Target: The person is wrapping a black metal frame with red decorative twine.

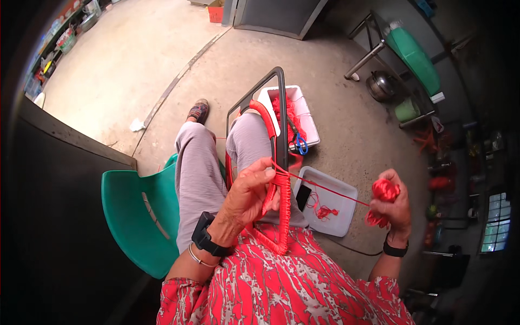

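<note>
You sit on a green plastic chair [142,216] over a bare concrete floor [135,59], your legs in grey trousers stretched forward, a dark wall on your left and a cluttered corner with a metal-legged table [374,43] and a kettle [382,85] far off on your right. A dark metal frame [280,108] stands upright between your knees, its long axis running away from you, top bar at the far end, and its right-hand bar is wrapped in tight red cord [284,216] along the near stretch. Your left hand [250,196] is clenched around that wrapped bar, thumb uppermost, pinning the coils in place. From the bar, a single taut strand [330,190] runs rightward and slightly down to your right hand [394,208], which is closed around a red bundle of cord [384,190], held well apart from the frame. So the frame lies at your left hand, and the loose supply lies to its right. Between the two hands, lower on the floor, sits a shallow white tray [346,214] with red offcuts and a dark flat object. Farther ahead a white tub [303,114] holds more red cord and blue-handled scissors [301,144]. Nothing crosses the strand's path.
</note>
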Demonstrator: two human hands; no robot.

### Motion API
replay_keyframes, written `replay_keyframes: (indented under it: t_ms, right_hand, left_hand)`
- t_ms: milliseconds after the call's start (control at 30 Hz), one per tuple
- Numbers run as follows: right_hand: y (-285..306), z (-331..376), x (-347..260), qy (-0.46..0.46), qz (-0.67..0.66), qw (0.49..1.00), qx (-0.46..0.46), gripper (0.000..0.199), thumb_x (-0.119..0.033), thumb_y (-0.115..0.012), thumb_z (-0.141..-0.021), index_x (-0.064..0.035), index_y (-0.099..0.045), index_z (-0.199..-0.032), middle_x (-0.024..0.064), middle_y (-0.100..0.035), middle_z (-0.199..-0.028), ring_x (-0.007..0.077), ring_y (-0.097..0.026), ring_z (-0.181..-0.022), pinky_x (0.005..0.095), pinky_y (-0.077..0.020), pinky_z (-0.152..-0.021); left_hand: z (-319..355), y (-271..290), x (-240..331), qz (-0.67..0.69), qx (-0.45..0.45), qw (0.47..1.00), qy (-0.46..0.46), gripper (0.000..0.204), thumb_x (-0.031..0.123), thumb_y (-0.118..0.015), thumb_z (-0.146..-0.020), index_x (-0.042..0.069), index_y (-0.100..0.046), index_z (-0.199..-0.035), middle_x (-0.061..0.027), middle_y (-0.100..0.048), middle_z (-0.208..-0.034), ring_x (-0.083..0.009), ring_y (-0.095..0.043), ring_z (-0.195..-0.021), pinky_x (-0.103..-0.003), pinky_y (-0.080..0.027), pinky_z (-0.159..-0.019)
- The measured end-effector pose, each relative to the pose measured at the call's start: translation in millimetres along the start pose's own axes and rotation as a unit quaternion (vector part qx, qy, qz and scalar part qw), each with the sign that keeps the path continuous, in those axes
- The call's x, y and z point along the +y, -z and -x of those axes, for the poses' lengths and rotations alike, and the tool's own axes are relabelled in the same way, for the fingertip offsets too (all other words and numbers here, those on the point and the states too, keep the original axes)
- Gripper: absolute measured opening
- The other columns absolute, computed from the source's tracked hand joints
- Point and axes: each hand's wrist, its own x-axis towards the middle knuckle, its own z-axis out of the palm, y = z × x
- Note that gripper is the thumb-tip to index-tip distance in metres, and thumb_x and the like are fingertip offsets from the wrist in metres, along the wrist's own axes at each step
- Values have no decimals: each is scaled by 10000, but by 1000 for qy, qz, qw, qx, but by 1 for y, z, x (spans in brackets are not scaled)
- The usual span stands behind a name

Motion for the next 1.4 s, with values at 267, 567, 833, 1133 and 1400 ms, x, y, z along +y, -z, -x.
replay_keyframes:
  t_ms: [267, 567, 833, 1133, 1400]
  right_hand:
    - [31, -26, 157, -12, 333, 909, 251, 239, -105, -687, -719, -35, -596, -928, 31, -655, -799, 139, -592, -727, 305, -490, -693]
    - [-124, -31, 39, -71, -324, 934, -131, 242, -234, -590, -935, -3, -600, -1007, -16, -494, -607, 62, -458, -494, 239, -416, -480]
    - [-123, -19, 29, -173, -438, 866, -165, 126, -110, -607, -878, -63, -541, -781, -19, -476, -553, 65, -455, -463, 261, -418, -462]
    - [-114, 4, 24, -110, -280, 945, -128, 155, -98, -585, -865, -41, -548, -726, -14, -477, -553, 69, -433, -482, 256, -379, -488]
    - [-115, 3, 35, -128, -287, 944, -98, 238, -113, -587, -868, -50, -519, -649, -12, -475, -550, 77, -451, -502, 261, -378, -497]
  left_hand:
    - [-11, 5, -17, -57, 48, 997, 20, 273, 254, -521, -970, 37, -504, -1135, -127, -644, -794, -237, -573, -449, -313, -487, -403]
    - [-5, -2, -20, -83, 90, 992, 8, 279, 233, -538, -961, -17, -519, -1081, -143, -645, -779, -202, -600, -476, -251, -462, -383]
    - [-3, 4, -22, -48, 115, 992, 25, 228, 149, -542, -937, -24, -523, -1083, -154, -636, -774, -227, -592, -473, -275, -460, -386]
    - [-4, -13, -21, 33, 117, 992, 34, 194, 114, -549, -898, -15, -545, -1043, -183, -631, -729, -242, -554, -450, -333, -454, -403]
    - [-1, 11, -26, -28, 80, 994, 75, 135, 84, -598, -900, -31, -575, -967, -165, -622, -717, -218, -553, -467, -278, -418, -395]
